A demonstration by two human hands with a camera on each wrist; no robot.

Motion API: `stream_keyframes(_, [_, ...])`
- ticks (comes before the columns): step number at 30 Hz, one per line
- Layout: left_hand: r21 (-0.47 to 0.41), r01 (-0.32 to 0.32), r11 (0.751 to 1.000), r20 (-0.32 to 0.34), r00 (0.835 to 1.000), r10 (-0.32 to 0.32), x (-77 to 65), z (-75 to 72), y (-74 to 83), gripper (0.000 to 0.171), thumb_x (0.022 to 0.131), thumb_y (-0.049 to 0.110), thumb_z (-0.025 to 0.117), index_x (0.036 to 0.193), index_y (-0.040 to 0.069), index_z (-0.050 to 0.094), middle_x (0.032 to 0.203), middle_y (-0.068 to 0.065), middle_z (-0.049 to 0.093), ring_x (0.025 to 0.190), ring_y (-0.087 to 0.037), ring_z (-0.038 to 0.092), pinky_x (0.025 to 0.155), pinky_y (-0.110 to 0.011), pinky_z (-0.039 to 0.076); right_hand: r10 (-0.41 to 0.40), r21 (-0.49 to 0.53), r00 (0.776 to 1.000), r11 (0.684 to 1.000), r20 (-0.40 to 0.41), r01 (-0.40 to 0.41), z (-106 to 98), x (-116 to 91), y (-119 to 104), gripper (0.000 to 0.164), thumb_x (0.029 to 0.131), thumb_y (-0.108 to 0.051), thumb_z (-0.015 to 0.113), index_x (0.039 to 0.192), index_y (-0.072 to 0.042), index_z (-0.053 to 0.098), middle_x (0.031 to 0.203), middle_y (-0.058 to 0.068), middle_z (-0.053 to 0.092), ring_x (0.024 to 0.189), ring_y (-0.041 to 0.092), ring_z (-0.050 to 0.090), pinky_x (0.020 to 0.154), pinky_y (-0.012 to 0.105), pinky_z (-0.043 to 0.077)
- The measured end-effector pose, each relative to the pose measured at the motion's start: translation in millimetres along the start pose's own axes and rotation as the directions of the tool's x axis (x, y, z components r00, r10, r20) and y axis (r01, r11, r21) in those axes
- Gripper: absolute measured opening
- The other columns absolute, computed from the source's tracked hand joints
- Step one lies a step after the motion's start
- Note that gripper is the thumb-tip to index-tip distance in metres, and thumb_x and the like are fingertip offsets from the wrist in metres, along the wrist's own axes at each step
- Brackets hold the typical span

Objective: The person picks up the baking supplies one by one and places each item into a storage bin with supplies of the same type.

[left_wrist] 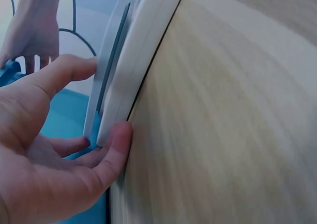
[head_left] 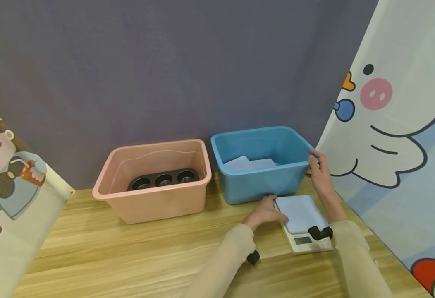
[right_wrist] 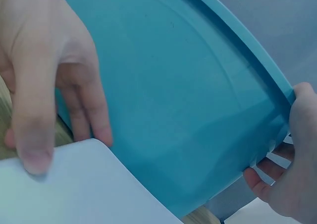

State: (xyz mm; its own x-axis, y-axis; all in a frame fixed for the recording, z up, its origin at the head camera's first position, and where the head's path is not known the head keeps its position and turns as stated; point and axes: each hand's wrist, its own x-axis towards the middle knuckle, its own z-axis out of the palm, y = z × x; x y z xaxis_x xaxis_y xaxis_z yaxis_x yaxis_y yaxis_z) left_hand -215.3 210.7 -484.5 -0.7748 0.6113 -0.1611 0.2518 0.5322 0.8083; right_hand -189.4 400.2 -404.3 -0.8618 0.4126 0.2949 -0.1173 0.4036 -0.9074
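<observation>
A white kitchen scale [head_left: 302, 213] with a flat platform and a small display lies on the table in front of the blue bin. My left hand [head_left: 265, 213] holds its back left edge. In the left wrist view the thumb presses on the platform [left_wrist: 102, 68], while curled fingers [left_wrist: 120, 140] reach around the scale's side. My right hand [head_left: 319, 171] grips the right end of the blue bin [head_left: 262, 182] at its rim. The right wrist view shows the thumb near the rim's top and fingertips [right_wrist: 255, 182] curled against the bin's outside.
White flat-sided objects [head_left: 245, 163] lie inside the blue bin. To its left stands a pink bin [head_left: 154, 207] holding a dark muffin tin [head_left: 163, 179]. A grey wall [head_left: 165, 74] rises behind both bins, and a cartoon-printed wall [head_left: 388, 145] borders the wooden table [head_left: 135, 256] on the right.
</observation>
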Motion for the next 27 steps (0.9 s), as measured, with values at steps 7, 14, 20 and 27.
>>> stream_keyframes(7, [-0.002,0.006,1.0,0.017,1.0,-0.006,-6.1,-8.8,-5.8,0.082,0.073,0.029,0.088,0.143,0.01,0.049,0.141,-0.008,0.052,0.124,-0.022,0.053,0.101,-0.032,0.046,-0.012,0.002,1.0,1.0,0.003,0.012,-1.4,3.6,2.9,0.056,0.107,-0.037,0.036,0.152,-0.004,0.031,0.113,-0.002,0.043,0.099,0.008,0.046,0.071,0.014,0.047])
stream_keyframes(14, [-0.105,0.026,0.994,-0.016,0.999,-0.027,-13.8,-17.6,-15.2,0.08,0.069,0.019,0.091,0.137,0.004,0.052,0.137,-0.009,0.055,0.122,-0.024,0.054,0.098,-0.034,0.048,-0.004,0.001,1.0,1.0,0.004,0.004,-1.8,1.6,1.5,0.056,0.107,-0.037,0.035,0.153,-0.004,0.03,0.113,0.0,0.043,0.098,0.009,0.045,0.072,0.014,0.047])
stream_keyframes(20, [-0.17,0.057,0.984,-0.052,0.996,-0.067,-18.1,-25.4,-21.2,0.075,0.067,0.013,0.091,0.131,0.001,0.054,0.132,-0.011,0.057,0.116,-0.024,0.055,0.097,-0.035,0.049,-0.006,-0.001,1.0,1.0,-0.007,0.006,-2.1,0.9,-0.3,0.055,0.107,-0.036,0.036,0.152,-0.004,0.031,0.112,0.005,0.044,0.096,0.009,0.045,0.071,0.013,0.046])
stream_keyframes(27, [-0.222,0.048,0.974,-0.085,0.994,-0.068,-24.1,-32.4,-27.1,0.067,0.065,0.007,0.091,0.122,0.001,0.056,0.117,-0.009,0.06,0.103,-0.021,0.056,0.094,-0.034,0.049,-0.014,-0.016,1.0,1.0,0.014,0.015,-2.9,-0.8,-1.1,0.056,0.108,-0.037,0.033,0.152,-0.003,0.029,0.133,0.016,0.039,0.1,0.01,0.044,0.071,0.012,0.045])
